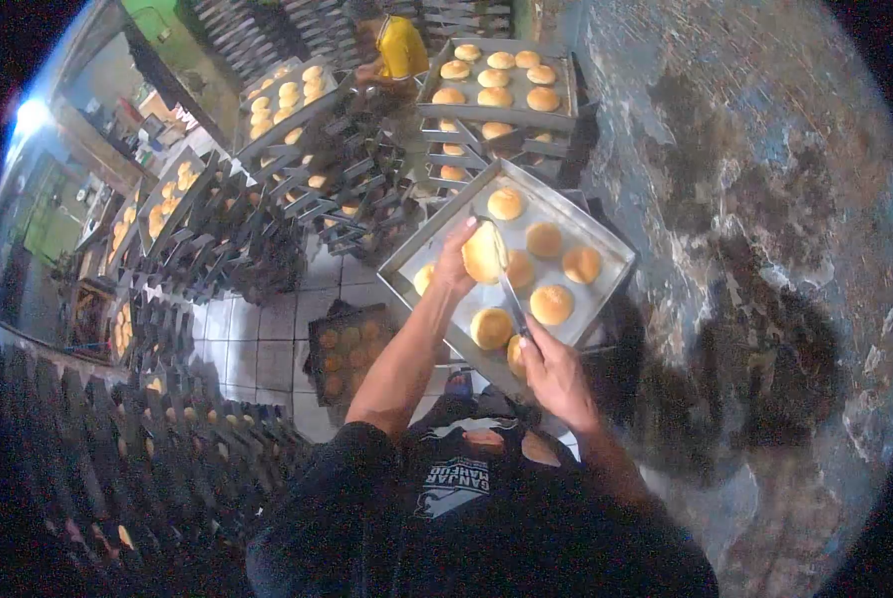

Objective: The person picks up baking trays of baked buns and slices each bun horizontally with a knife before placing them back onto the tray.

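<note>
My left hand (455, 261) is closed around a round golden bun (482, 255), held up over a metal baking tray (591, 216). In my right hand (556, 374) is the dark handle of a knife (511, 299). Its blade points up and away from me and meets the right side of the held bun, where a pale strip shows. Whether that strip is a cut or a spread, I cannot tell. Several more buns, such as one bun (551, 305), lie on the tray below my hands. My left forearm and hand hide part of the tray.
A stack of trays (496, 112) with buns stands beyond my tray. More stacked trays (177, 204) fill the left side, and another tray (319, 361) sits low near the tiled floor (272, 324). A stained wall (755, 219) rises on the right. A person in yellow (400, 48) is at the back.
</note>
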Available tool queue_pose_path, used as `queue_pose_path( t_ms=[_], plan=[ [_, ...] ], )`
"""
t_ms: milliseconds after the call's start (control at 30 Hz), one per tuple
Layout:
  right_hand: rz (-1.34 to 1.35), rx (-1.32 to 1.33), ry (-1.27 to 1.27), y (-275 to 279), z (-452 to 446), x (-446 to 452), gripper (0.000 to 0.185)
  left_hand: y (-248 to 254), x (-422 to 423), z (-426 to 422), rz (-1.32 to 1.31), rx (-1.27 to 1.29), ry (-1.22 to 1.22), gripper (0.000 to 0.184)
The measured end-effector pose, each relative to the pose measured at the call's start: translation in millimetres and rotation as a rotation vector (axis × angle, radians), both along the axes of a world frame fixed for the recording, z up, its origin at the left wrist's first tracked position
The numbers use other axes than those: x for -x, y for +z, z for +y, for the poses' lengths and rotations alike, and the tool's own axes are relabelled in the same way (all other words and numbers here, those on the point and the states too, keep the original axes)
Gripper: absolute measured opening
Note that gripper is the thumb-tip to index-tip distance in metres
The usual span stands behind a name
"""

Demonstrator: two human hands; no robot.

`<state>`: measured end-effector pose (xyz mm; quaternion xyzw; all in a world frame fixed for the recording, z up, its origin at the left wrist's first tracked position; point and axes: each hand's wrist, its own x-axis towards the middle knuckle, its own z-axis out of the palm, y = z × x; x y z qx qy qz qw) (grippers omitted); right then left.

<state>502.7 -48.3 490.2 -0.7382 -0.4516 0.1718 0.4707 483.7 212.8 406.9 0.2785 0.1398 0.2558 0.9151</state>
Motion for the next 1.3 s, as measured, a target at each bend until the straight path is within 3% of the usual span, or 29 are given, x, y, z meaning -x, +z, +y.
queue_pose_path(
  t_ms=[167,333,467,533,633,833,900,1033,1133,1200,1300],
  plan=[
    [0.092,0.016,0.002,-11,32,-22,0.041,-12,-12,-20,0.047,0.03,-0.016,0.035],
    [0.067,0.1,-0.003,-27,-6,-4,0.042,-11,-4,10,0.021,0.0,-0.012,0.035],
    [0.063,0.028,-0.048,-18,28,-19,0.042,-22,-17,-14,0.094,-0.039,-0.032,0.036],
    [0.164,0.135,-0.012,-10,39,-28,0.041,-18,-20,-15,0.108,-0.025,0.029,0.037],
    [0.002,0.172,-0.017,-13,14,-14,0.041,-8,-12,8,0.097,-0.055,0.027,0.037],
    [0.058,0.176,-0.054,-30,43,-26,0.038,-24,-21,-13,0.145,-0.1,-0.075,0.042],
    [0.192,0.241,-0.031,-29,55,-32,0.039,-25,-23,-6,0.142,-0.064,-0.006,0.043],
    [0.093,0.165,0.006,-56,36,-22,0.039,-41,-14,28,0.162,0.013,0.03,0.043],
    [0.279,0.305,-0.019,-61,51,-22,0.04,-51,-14,17,0.171,0.034,-0.003,0.041],
    [0.224,0.171,-0.007,-101,79,-33,0.042,-59,-21,10,0.152,0.156,0.003,0.037],
    [0.254,0.151,0.005,-113,95,-38,0.043,-78,-26,32,0.254,0.123,0.059,0.034]
  ],
)
